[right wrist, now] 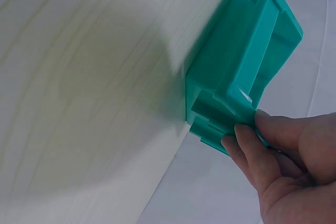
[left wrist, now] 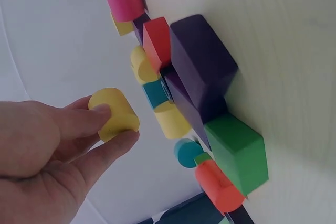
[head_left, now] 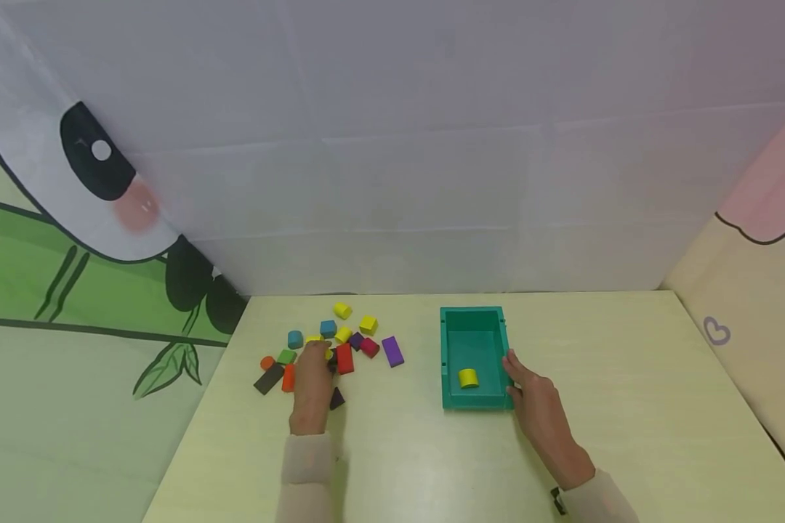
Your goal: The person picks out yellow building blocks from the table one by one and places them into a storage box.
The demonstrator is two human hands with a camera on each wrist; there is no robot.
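My left hand [head_left: 312,381] is over the loose blocks on the left of the table. In the left wrist view its thumb and fingers pinch a yellow cylinder [left wrist: 114,115], lifted apart from the pile. A green block [left wrist: 239,153] and a dark purple block [left wrist: 202,59] sit beyond it there. My right hand [head_left: 544,418] is at the right side of a teal bin [head_left: 476,402]. Seen from the right wrist, the thumb and fingers grip the rim of that bin [right wrist: 226,51]. Another yellow cylinder [head_left: 468,378] lies inside, near the bin's front end.
Around the left hand lie a purple block [head_left: 393,351], a red block [head_left: 344,359], a black block [head_left: 270,378], a blue block [head_left: 328,329], a yellow cube [head_left: 368,325] and several others. A pale cloth wall [head_left: 392,261] rises behind the table's back edge.
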